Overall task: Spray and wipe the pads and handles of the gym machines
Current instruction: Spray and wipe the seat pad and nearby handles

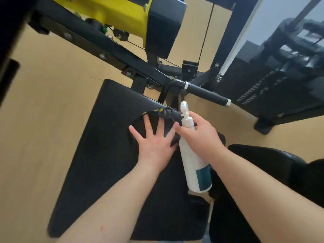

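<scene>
Head view. The left hand is pressing flat, fingers spread wide, on a dark cloth lying near the far right corner of the black bench. The cloth is nearly the same shade as the padding, so its outline is hard to trace; only a few yellow marks along its far rim are standing out.

The right hand is gripping the neck of a white spray bottle, fingers curled round it. The bottle is hanging over the bench's right edge with its nozzle pointing away and its teal-labelled base towards the viewer. Whether a finger is resting on the trigger cannot be told, since the hand is covering it.

Beyond the bench's far edge a black handle with white end rings is projecting to the right. A second dark pad is showing partly behind the right forearm. The yellow frame is being cut off by the top edge, and motion blur is softening the weight stack.
</scene>
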The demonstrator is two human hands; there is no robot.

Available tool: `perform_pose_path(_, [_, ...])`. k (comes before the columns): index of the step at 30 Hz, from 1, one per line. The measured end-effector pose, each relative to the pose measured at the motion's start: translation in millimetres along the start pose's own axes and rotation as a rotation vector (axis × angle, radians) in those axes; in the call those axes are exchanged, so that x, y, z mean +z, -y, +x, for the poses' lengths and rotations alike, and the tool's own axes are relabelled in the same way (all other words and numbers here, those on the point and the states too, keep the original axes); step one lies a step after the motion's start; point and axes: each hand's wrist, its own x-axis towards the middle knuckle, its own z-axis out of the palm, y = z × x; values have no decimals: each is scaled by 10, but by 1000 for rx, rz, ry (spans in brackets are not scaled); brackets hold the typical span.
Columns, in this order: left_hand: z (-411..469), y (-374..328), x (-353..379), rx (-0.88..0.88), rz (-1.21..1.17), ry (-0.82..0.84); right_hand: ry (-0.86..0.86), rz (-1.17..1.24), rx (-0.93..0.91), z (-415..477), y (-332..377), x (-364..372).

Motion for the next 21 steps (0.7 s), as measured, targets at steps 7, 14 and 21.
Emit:
perform_pose_path(7, [747,653,-461,-313,-30,-142,49,-66,-14,137,165,128])
perform_pose_path(14, [-528,141,192,-210,-154,-112,104,-102,-37,195,424,257])
perform_pose_path(21, [-84,683,-76,-477,-168,-101,192,-155,-81,368,510,459])
